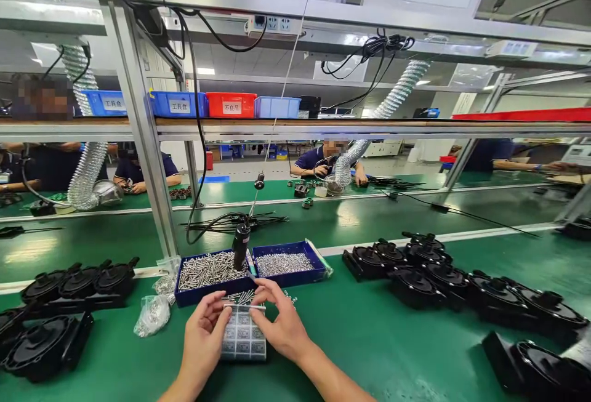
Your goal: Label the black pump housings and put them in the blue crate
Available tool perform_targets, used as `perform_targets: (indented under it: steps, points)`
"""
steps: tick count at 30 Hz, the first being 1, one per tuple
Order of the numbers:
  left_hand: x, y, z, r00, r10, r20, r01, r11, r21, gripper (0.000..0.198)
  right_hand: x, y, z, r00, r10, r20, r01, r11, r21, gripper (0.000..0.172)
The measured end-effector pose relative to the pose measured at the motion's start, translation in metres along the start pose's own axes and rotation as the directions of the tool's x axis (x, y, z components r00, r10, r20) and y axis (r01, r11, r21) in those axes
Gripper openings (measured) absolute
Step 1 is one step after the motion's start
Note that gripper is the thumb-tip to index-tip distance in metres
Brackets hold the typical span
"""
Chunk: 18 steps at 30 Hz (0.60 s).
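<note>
A sheet of small grey printed labels (pixel 244 335) lies in front of me, with pale lines dividing it into rows. My left hand (pixel 205 327) pinches its upper left edge between thumb and fingers. At the upper right edge, my right hand (pixel 280 321) has its thumb and forefinger closed on the same sheet. The top edge between the thumbs looks curled into a thin pale strip. Just beyond my fingers, a few loose screws (pixel 241 297) lie by a blue tray of screws (pixel 184 296). A black electric screwdriver (pixel 241 245) hangs upright over that tray.
Another blue tray (pixel 289 279) holds small shiny nuts. Left of the trays lies a plastic bag of small parts (pixel 153 316). Round black housings (pixel 39 343) line the left, with more black housings (pixel 415 285) on the right. A metal post (pixel 143 131) rises behind; co-workers sit opposite.
</note>
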State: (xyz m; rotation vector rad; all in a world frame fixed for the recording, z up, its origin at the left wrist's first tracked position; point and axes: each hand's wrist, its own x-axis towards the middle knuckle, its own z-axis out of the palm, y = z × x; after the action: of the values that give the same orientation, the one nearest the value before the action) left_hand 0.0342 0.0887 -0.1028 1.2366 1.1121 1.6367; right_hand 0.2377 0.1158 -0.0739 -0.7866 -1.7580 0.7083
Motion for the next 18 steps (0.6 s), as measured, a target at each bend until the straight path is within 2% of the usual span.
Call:
perform_targets:
  steps: [4,13,15,18]
  points:
    - [0.001,0.005,-0.001,1.0,-0.003,-0.03,0.003,1.0,0.026,0.055,-0.001,-0.002,0.0,1.0,-0.014,0.022,0.015,0.999,-0.042,0.046]
    - [0.0,0.006,0.001,0.998,0.028,-0.052,-0.026,0.999,0.04,0.052,-0.001,-0.007,0.005,0.998,-0.053,-0.031,0.053,0.998,0.013,0.058]
    - [-0.001,0.005,0.001,0.998,0.042,-0.051,-0.039,0.998,0.054,0.049,-0.001,-0.009,0.005,1.0,-0.001,-0.029,0.002,0.999,0.037,0.048]
    - [-0.003,0.005,0.001,0.998,0.053,-0.043,-0.051,0.997,0.061,0.046,0.0,-0.012,0.004,0.994,0.104,-0.041,-0.101,0.992,0.073,0.02]
